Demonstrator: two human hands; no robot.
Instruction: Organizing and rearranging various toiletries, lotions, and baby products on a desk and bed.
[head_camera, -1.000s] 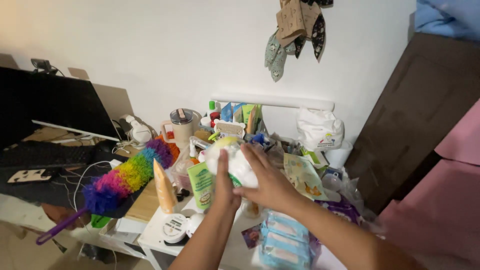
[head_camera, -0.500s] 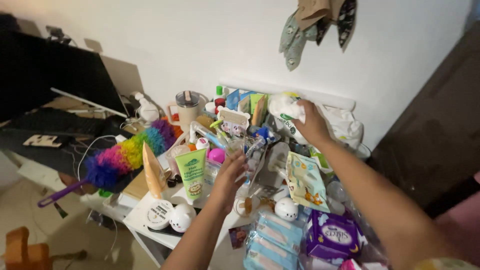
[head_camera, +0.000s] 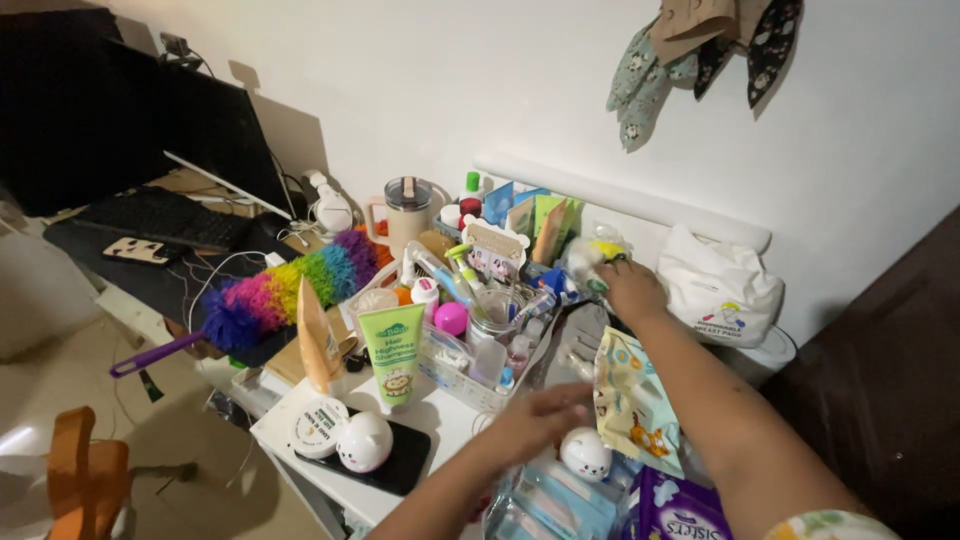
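Right hand: reaches far across the clutter; grip pressed together around a crumpled clear plastic bag with yellow and green contents, held at the far side close to the wall.
Left hand: hovers low at the near side, blurred; fingers loosely spread and flat, palm down, holding nothing; whether it touches anything cannot be told.
Nearest to left hand: a small round white glossy container with a face on it, just beside the fingertips; soft blue wipe packs directly below.
Basket: white plastic lattice, rectangular, packed with small bottles, tubes and a pink ball; sits between the two hands.
Green tube: smooth plastic, standing cap down at the basket's left.
Duster: fluffy, rainbow-coloured, purple handle, lying left over the tabletop edge.
White fabric bag: soft and slumped, right of the right hand, against the wall.
Printed pouch: flat, glossy, under the right forearm.
Tabletop: white, near-left corner exposed; elsewhere things stand crowded and touching.
Open room: little between items; free space only above them and off the near-left edge.
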